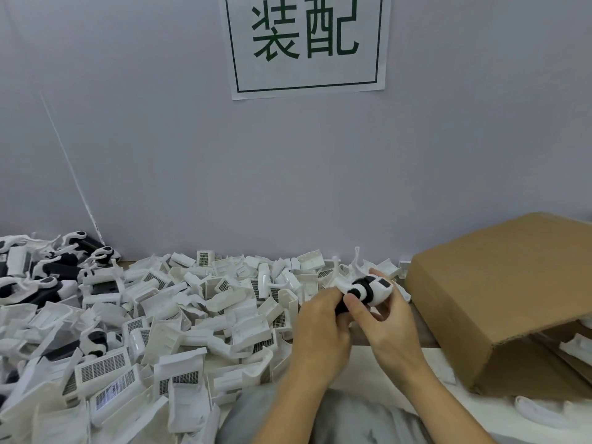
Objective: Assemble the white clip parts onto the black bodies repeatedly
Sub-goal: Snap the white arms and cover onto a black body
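Observation:
Both hands hold one piece in front of me, just right of centre. It is a black body [342, 306] with a white clip part [374, 291] on it. My left hand [320, 328] grips the black end from the left. My right hand [389, 318] wraps the white end, thumb on the black round spot. A big heap of loose white clip parts [179, 318] covers the table to the left. Finished black-and-white pieces [51, 267] lie piled at the far left by the wall.
A brown cardboard box [512, 293] lies on its side at the right, its open flap over some white parts [576, 346]. A grey wall with a paper sign [306, 43] stands close behind the table. More white parts [535, 411] lie at bottom right.

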